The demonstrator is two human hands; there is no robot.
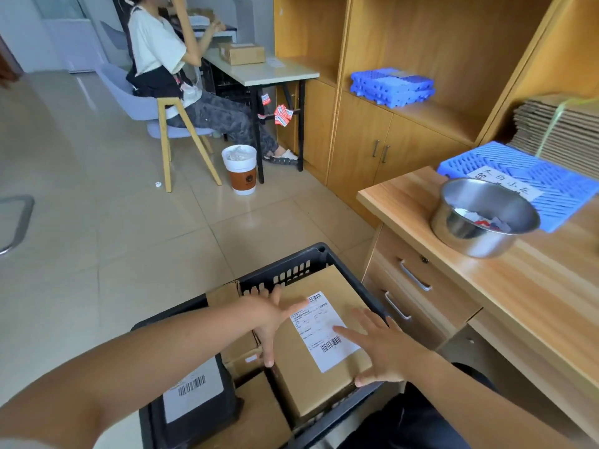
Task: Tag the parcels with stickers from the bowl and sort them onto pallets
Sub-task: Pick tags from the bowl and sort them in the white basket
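A brown cardboard parcel [298, 367] with a white shipping label lies on top in a black plastic crate [291, 264] in front of me. My left hand [272, 319] has spread, straight fingers at the parcel's left edge. My right hand [385, 348] lies with spread fingers at its right side, thumb near the front corner. A black parcel [191, 396] with a white label and other brown boxes sit in the crate. A steel bowl [483, 218] with stickers stands on the wooden desk [486, 286] at right. A blue pallet [531, 179] with a paper note lies behind the bowl.
More blue pallets [392, 85] are stacked on a cabinet shelf. Flat cardboard [564, 131] is bundled at the far right. A person sits on a chair at a white table [269, 72] with a box; a cup-shaped bin [241, 170] stands on the tiled floor.
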